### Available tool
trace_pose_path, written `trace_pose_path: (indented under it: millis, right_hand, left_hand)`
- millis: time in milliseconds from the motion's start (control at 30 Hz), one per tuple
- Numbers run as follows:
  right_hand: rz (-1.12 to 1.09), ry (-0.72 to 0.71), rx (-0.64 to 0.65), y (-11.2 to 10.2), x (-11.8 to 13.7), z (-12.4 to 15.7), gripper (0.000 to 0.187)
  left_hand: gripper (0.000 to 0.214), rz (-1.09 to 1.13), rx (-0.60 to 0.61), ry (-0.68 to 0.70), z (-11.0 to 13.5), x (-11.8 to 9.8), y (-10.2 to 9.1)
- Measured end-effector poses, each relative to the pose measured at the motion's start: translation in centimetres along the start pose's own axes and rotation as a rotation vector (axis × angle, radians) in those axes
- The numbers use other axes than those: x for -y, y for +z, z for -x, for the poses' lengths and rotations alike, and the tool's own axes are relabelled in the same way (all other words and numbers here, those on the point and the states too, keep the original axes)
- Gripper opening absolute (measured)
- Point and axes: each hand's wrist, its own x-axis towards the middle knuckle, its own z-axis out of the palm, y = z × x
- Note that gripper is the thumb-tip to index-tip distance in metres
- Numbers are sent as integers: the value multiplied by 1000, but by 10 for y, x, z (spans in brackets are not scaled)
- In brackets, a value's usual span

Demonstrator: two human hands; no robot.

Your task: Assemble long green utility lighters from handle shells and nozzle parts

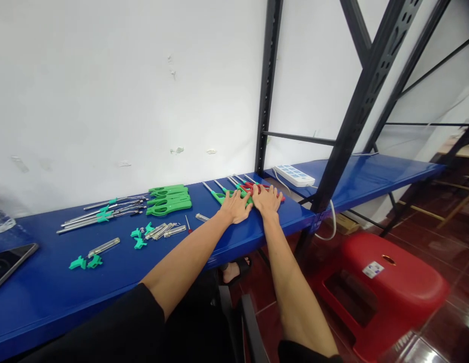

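Both my arms reach forward over a blue shelf (117, 275). My left hand (236, 205) lies flat, fingers spread, on green-handled long lighters (223, 194). Right beside it, my right hand (267, 200) rests flat with fingers spread on red-handled lighters (253, 186). The handles under both palms are mostly hidden; only the metal tubes and bits of plastic stick out toward the wall. Neither hand grips anything.
Further left lie green handle shells (169, 199), metal tubes with green fittings (102, 212), small green parts (85, 262) and metal pieces (164, 231). A phone (7, 262) sits at far left. A white power strip (294, 175), black rack posts (267, 85) and a red stool (386, 282) are to the right.
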Motion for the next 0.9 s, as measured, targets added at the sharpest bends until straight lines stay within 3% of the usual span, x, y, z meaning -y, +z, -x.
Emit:
trace_pose_path:
  millis: [133, 267, 433, 633, 767, 900]
  right_hand:
    - [-12, 37, -40, -2, 1, 0, 49]
    - [-26, 16, -67, -4, 3, 0, 68]
    - [-50, -8, -117, -5, 3, -1, 68]
    - [-75, -21, -176, -7, 3, -5, 67]
    - [-76, -42, -206, -4, 2, -8, 65]
    - [-68, -54, -241, 1, 1, -10, 65]
  left_hand:
    - [44, 7, -6, 4, 0, -1, -1]
    - [65, 19, 14, -3, 0, -4, -2]
    - [74, -5, 6, 53, -1, -7, -9]
    - [74, -57, 5, 218, -10, -2, -18]
    - [67, -82, 39, 331, -22, 13, -32]
    - [57, -79, 143, 535, -42, 48, -62]
